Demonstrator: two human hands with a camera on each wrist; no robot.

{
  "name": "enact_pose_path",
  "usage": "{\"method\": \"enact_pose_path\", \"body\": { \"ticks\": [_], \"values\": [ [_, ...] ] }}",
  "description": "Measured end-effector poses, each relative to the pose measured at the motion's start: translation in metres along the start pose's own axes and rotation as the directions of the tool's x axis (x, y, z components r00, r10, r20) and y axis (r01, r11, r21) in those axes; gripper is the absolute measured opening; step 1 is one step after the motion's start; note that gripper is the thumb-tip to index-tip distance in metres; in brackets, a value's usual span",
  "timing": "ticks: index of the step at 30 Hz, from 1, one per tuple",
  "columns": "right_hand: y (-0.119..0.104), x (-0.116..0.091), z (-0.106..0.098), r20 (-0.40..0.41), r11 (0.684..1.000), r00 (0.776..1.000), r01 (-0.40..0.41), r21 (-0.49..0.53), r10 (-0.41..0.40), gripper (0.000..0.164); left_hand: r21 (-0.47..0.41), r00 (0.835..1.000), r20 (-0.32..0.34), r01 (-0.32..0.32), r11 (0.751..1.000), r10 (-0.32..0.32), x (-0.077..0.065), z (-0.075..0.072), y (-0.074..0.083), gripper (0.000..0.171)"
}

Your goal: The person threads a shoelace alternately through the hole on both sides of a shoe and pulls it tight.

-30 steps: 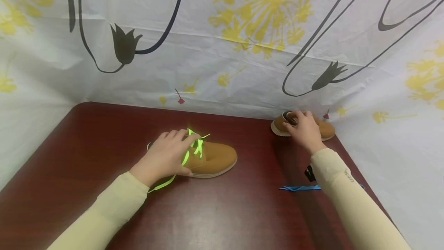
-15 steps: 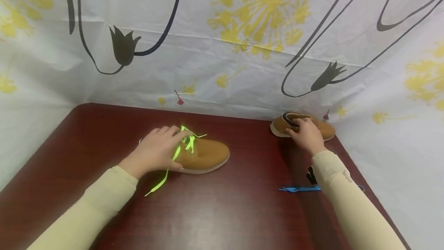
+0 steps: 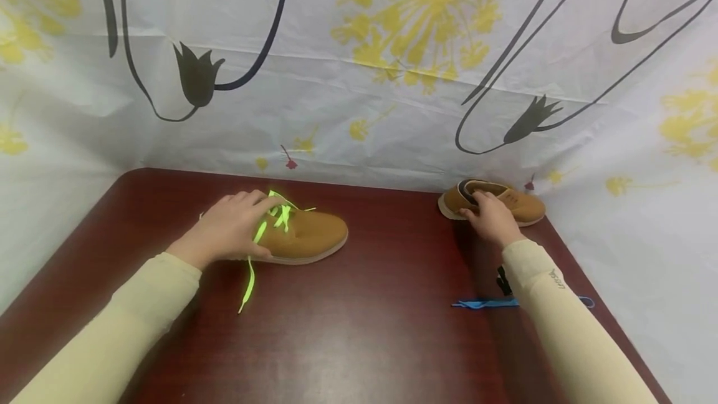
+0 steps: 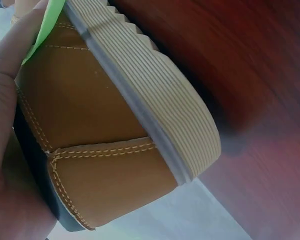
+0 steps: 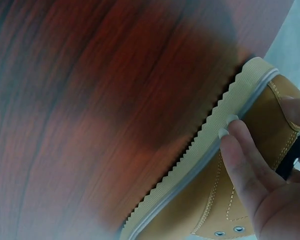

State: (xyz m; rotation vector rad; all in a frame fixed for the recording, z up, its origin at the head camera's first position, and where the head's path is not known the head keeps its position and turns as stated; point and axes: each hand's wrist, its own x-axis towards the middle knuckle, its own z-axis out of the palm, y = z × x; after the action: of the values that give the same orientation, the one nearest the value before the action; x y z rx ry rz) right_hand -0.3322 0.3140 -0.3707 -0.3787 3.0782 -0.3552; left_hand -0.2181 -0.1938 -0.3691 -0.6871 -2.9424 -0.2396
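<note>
Shoe (image 3: 311,235) beneath left grip (image 3: 232,226), other shoe (image 3: 527,207) within right grip (image 3: 495,222)

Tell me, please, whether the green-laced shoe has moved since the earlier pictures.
Yes, the green-laced shoe has moved left, nearer the table's left edge.

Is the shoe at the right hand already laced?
No: the visible eyelets of the shoe at the right hand hold no lace, and the blue lace lies on the table.
</note>
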Motion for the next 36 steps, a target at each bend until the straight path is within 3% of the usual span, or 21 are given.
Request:
{"method": "enact_pose_path", "body": {
  "ticks": [11, 17, 28, 36],
  "values": [
    [-0.002, -0.004, -0.003, 0.032, 1.000, 0.999, 0.014, 0.004, -0.014, 0.057, 0.005, 0.995, 0.041, 0.091, 0.996, -0.091, -0.005, -0.014, -0.047, 0.094],
    [-0.011, -0.010, -0.003, 0.046, 0.998, 0.998, 0.054, -0.021, -0.053, 0.051, 0.018, 0.993, 0.028, 0.112, 0.994, -0.112, -0.008, -0.018, -0.069, 0.090],
    [-0.050, -0.025, -0.002, 0.006, 0.988, 0.990, 0.142, -0.057, -0.142, 0.022, 0.083, 0.988, 0.003, 0.156, 0.984, -0.157, -0.009, -0.022, -0.084, 0.087],
    [-0.088, -0.041, -0.002, 0.060, 0.986, 0.988, 0.150, -0.079, -0.145, 0.020, 0.083, 0.982, 0.027, 0.185, 0.979, -0.188, -0.007, -0.030, -0.091, 0.088]
  ]
}}
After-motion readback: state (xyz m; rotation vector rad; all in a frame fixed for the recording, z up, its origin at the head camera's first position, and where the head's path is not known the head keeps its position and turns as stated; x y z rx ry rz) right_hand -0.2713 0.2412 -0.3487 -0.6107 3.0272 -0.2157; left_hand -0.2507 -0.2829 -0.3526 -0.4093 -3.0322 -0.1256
